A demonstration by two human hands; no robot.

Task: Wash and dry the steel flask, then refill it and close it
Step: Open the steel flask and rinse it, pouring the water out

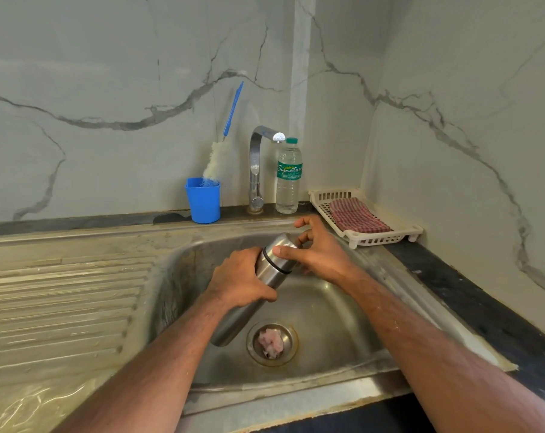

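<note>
A steel flask is held tilted over the sink basin, its cap end pointing up and away. My left hand grips the flask's body around the middle. My right hand holds the steel cap at the top, thumb on its near side and fingers curled around the far side. The cap sits on the flask, with a dark ring where the two meet. The tap stands behind the sink with no water running.
A blue cup with a bottle brush stands left of the tap. A plastic water bottle stands to its right. A white tray holds a red checked cloth. A pink scrubber lies on the drain. The draining board lies on the left.
</note>
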